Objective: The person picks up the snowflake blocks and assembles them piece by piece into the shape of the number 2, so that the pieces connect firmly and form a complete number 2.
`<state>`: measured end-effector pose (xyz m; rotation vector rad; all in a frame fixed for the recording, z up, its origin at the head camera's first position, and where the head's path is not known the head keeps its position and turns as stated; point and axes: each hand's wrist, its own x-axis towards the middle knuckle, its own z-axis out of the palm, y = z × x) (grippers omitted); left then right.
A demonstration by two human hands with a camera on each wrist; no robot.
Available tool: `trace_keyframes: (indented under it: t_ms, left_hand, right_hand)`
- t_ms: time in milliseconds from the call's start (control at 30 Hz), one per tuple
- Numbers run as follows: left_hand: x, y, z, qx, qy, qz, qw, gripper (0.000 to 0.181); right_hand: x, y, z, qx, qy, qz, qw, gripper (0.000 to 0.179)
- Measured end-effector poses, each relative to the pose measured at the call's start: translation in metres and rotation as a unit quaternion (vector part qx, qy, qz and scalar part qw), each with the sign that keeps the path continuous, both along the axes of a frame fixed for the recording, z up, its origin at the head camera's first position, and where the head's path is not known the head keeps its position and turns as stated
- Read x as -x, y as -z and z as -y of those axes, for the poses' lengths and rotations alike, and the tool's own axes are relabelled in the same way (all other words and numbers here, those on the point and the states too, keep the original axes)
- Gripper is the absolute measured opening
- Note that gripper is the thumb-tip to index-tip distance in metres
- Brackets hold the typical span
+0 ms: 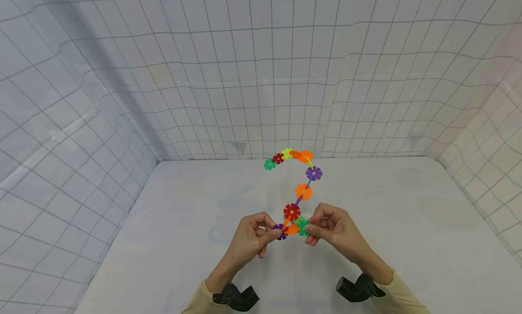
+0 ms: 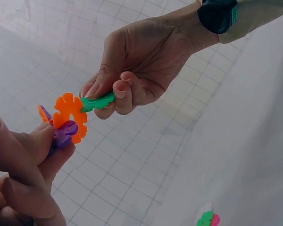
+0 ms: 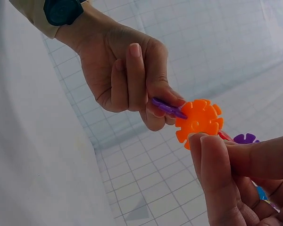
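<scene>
Slotted plastic snowflake discs are joined into a curved chain [image 1: 303, 191] of red, orange, purple, blue, yellow and green. At its near end, my left hand [image 1: 253, 234] pinches a purple disc [image 2: 66, 132] between thumb and fingers. My right hand [image 1: 334, 230] grips a green disc [image 2: 99, 101] by its edge. Between the two hands sits an orange disc [image 3: 198, 120], with the purple disc slotted into one side and the green one meeting it on the other. The chain's far end finishes in another green disc [image 1: 269, 164]. My right fingers partly hide the held green disc.
A few loose discs [image 2: 205, 219], green, pink and white, lie on the white table [image 1: 183, 205]. Pale walls with a grid of lines [image 1: 253, 78] enclose the table at the back and sides. Black wrist cameras [image 1: 240, 298] sit on both wrists.
</scene>
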<state>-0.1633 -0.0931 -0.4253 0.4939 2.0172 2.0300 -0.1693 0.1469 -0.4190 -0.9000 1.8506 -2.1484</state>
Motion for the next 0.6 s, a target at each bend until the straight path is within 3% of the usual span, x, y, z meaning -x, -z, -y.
trace_keyframes:
  t_ms: [600]
  left_hand:
    - [0.0004,0.0003,0.0002,-0.005,-0.008,0.000,1.0000,0.018]
  right_hand:
    - [-0.0040,-0.0001,0.0057,-0.007,0.023,0.007,0.9997,0.010]
